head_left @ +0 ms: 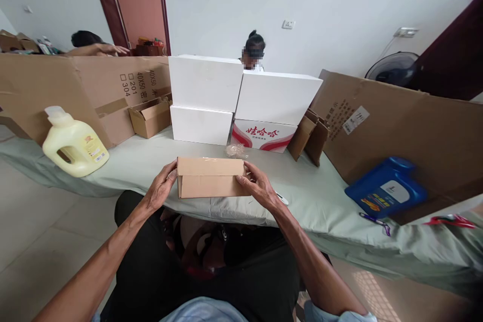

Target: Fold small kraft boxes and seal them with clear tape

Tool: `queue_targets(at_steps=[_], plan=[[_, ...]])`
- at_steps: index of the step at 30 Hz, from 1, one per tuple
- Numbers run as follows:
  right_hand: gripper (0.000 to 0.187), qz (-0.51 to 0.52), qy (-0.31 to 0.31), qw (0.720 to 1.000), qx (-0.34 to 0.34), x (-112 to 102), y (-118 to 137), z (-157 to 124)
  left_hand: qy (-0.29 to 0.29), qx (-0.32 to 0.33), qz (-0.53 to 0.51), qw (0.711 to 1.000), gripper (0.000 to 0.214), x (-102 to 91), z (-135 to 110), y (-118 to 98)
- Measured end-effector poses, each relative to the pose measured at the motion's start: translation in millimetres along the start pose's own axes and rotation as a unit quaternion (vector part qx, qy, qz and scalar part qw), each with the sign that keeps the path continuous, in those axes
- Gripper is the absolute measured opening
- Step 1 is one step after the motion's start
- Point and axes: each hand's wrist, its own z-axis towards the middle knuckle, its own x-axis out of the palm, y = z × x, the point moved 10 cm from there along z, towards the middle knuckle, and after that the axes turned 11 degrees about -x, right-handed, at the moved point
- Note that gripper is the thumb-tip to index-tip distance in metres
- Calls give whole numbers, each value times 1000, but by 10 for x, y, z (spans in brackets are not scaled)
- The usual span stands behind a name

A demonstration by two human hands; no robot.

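A small brown cardboard box (211, 186) is held between my two hands at the near edge of the cloth-covered table. Its long side faces me, with a flap seam running across it and a glint of clear tape on top. My left hand (161, 186) grips the box's left end. At the right end, my right hand (258, 183) has its thumb on the near face and its fingers round the end. Just beyond the box lies a crumpled clear plastic clump (236, 151). By my right wrist a small white object (282, 199) is partly hidden.
White boxes (206, 83) stand stacked at the back, one printed red. A yellow jug (73, 143) is at left, a small open carton (151, 116) behind it. Large cardboard panels flank both sides. A blue bottle (387, 188) and purple pen (374, 222) lie right. Other people sit beyond.
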Motion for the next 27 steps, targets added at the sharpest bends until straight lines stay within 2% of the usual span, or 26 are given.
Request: queue_targets(at_steps=[3, 6, 8, 11, 15, 17, 19, 22, 24, 27], plan=[[78, -11, -13, 1000, -4, 38, -2, 162, 38, -12, -16, 999, 97, 17, -22, 24], [69, -9, 2, 1000, -20, 139, 26, 305, 52, 27, -11, 998, 120, -24, -88, -27], [65, -13, 11, 999, -31, 204, 61, 375, 39, 56, 25, 997, 133, -44, -143, -76], [63, -19, 17, 999, -34, 278, 98, 430, 10, 107, 106, 989, 139, -11, -228, -163], [62, -13, 25, 999, -38, 242, 5, 424, -40, 144, 171, 974, 131, 2, -278, -215], [58, -50, 15, 998, -40, 82, -183, 371, -51, 146, 168, 974, 121, -15, -280, -217], [49, -162, 0, 987, -11, -178, -501, 259, -53, 144, 155, 976, 117, -29, -281, -211], [32, -370, 28, 923, 105, -562, -1101, -28, -63, 134, 126, 981, 116, -51, -291, -173], [20, -413, 50, 897, 153, -707, -1376, -220, -72, 129, 104, 984, 114, -52, -301, -132], [8, -411, 48, 896, 160, -761, -1519, -371, -85, 129, 74, 985, 111, -44, -317, -68]])
